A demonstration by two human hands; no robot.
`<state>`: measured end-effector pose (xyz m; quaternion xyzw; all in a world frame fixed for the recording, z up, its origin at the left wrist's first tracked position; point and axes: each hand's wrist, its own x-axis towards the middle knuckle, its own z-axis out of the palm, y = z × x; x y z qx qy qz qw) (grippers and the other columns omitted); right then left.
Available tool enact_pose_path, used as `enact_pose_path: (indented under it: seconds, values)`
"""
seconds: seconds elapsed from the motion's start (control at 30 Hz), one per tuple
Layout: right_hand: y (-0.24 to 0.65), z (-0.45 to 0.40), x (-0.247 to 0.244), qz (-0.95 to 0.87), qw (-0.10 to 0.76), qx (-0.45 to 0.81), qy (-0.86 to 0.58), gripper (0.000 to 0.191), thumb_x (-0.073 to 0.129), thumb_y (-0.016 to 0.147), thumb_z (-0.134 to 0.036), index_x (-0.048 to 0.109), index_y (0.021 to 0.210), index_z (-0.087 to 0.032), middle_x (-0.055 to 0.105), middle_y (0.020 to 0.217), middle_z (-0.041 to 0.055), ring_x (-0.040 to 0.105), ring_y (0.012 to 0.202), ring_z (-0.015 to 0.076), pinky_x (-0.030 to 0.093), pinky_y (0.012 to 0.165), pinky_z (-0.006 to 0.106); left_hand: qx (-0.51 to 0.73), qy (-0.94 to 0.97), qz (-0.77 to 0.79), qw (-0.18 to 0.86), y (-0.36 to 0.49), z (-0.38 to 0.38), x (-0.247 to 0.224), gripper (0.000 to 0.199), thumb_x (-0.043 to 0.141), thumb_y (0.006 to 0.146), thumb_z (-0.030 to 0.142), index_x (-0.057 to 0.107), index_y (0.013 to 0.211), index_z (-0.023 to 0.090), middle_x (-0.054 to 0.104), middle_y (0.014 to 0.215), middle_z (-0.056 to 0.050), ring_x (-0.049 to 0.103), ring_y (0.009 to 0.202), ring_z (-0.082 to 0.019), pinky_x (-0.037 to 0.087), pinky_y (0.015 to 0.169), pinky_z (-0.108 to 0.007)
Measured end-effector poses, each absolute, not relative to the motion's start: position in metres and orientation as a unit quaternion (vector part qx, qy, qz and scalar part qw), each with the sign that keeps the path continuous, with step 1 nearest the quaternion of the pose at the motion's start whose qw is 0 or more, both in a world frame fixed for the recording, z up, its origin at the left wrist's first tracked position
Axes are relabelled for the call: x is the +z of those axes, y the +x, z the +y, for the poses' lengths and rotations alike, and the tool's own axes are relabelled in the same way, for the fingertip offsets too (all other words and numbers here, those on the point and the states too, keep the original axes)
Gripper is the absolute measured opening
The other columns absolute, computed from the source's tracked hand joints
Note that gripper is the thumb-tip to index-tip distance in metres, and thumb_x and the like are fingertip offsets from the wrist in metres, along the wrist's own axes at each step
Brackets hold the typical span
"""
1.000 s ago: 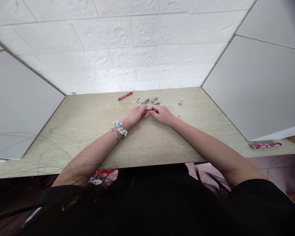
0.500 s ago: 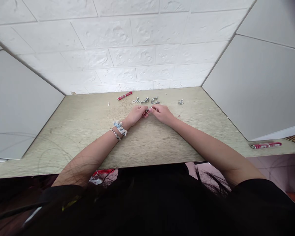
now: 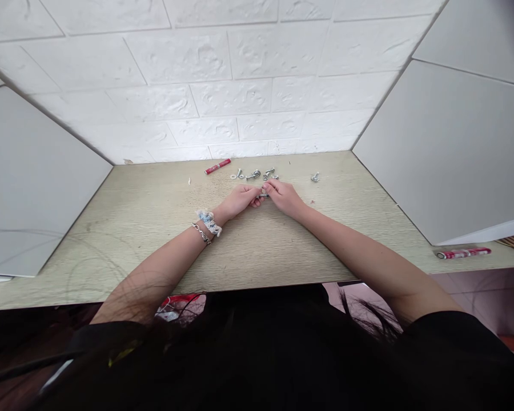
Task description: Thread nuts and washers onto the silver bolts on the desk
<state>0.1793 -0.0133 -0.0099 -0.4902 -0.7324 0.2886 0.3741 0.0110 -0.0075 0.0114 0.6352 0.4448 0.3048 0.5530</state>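
My left hand [image 3: 241, 198] is closed around a small silver bolt [image 3: 262, 196], whose shank sticks out to the right between finger and thumb. Against it, from the right, my right hand [image 3: 284, 198] pinches with thumb and forefinger. Whatever sits in that pinch is too small to name. Just beyond the hands lie loose metal parts: a bolt [image 3: 239, 172] with washers on the left, a bolt with a washer [image 3: 256, 173] in the middle, and more bolts [image 3: 269, 171] partly behind my right hand.
One more bolt with a washer [image 3: 315, 177] lies apart on the right of the wooden table [image 3: 257, 251]. A red marker-like tube [image 3: 217, 166] is near the white brick wall [image 3: 231, 103]; another red tube [image 3: 463, 253] lies far right. Grey panels [image 3: 466, 142] flank the table.
My fingers have shifted slightly at the bolt. The right fingertips sit a little further right, and more of the bolt's shank shows now. The parts on the table stay put.
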Motion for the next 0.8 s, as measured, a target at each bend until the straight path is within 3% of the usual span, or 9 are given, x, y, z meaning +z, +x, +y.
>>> enact_pose_path:
  seconds: [0.3, 0.5, 0.63, 0.8]
  values:
    - [0.1785, -0.0097, -0.0101, -0.729, 0.368, 0.269, -0.511, 0.027, 0.042, 0.09, -0.036, 0.061, 0.084, -0.017, 0.063, 0.077, 0.0027, 0.053, 0.076, 0.016, 0.038, 0.071, 0.027, 0.334, 0.601, 0.451, 0.569, 0.0111, -0.0066, 0.0085, 0.03, 0.052, 0.086, 0.026, 0.062, 0.061, 0.013, 0.061, 0.059, -0.001, 0.052, 0.055, -0.007, 0.043, 0.059, -0.019]
    - [0.1786, -0.0125, -0.0091, -0.737, 0.347, 0.27, -0.513, 0.026, 0.045, 0.087, -0.027, 0.062, 0.103, -0.015, 0.068, 0.091, 0.0059, 0.054, 0.07, 0.0148, 0.04, 0.072, 0.029, 0.37, 0.574, 0.443, 0.58, 0.011, -0.0059, 0.0077, 0.03, 0.05, 0.086, 0.025, 0.058, 0.06, 0.013, 0.059, 0.059, 0.0, 0.051, 0.054, -0.006, 0.041, 0.057, -0.018]
    - [0.1784, -0.012, -0.012, -0.752, 0.349, 0.267, -0.491, 0.032, 0.048, 0.085, -0.026, 0.06, 0.114, -0.017, 0.068, 0.09, 0.0047, 0.055, 0.067, 0.0148, 0.042, 0.073, 0.029, 0.389, 0.564, 0.452, 0.572, 0.0115, -0.0063, 0.0095, 0.029, 0.047, 0.087, 0.023, 0.06, 0.063, 0.013, 0.056, 0.057, 0.001, 0.049, 0.052, -0.006, 0.04, 0.056, -0.018]
    - [0.1787, -0.011, -0.0134, -0.765, 0.36, 0.262, -0.465, 0.031, 0.051, 0.084, -0.028, 0.061, 0.112, -0.018, 0.068, 0.09, 0.0042, 0.056, 0.068, 0.0152, 0.043, 0.073, 0.03, 0.389, 0.565, 0.454, 0.568, 0.0119, -0.0069, 0.0097, 0.029, 0.047, 0.086, 0.023, 0.059, 0.062, 0.013, 0.056, 0.057, 0.001, 0.049, 0.053, -0.006, 0.04, 0.057, -0.018]
